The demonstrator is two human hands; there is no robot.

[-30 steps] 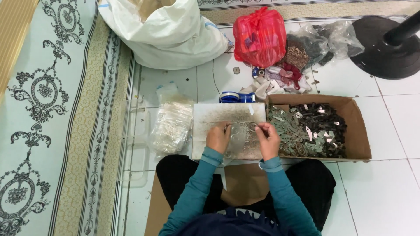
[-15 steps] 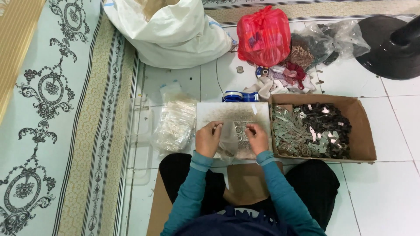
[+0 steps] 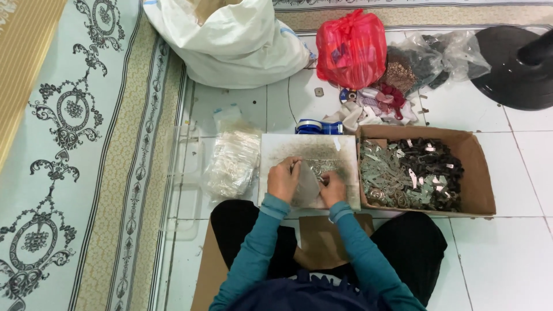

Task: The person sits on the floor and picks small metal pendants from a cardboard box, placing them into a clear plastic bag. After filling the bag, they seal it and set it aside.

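Both my hands rest over a white work board (image 3: 276, 148) lying on the tiled floor in front of my crossed legs. My left hand (image 3: 283, 179) and my right hand (image 3: 332, 189) together pinch a small clear plastic bag (image 3: 307, 185) with small metal pieces by its mouth. A little heap of metal pieces (image 3: 320, 167) lies on the board just beyond my fingers. Teal sleeves cover both forearms.
A cardboard box (image 3: 481, 173) of metal parts sits right of the board, a stack of clear bags (image 3: 233, 161) left. Beyond are a blue tape roll (image 3: 315, 126), white sack (image 3: 230, 40), red bag (image 3: 351, 49) and black fan base (image 3: 518, 69). A patterned rug (image 3: 69, 144) lies left.
My hands have drawn closer together over the board, and the clear bag now sits between them. The view has shifted slightly.
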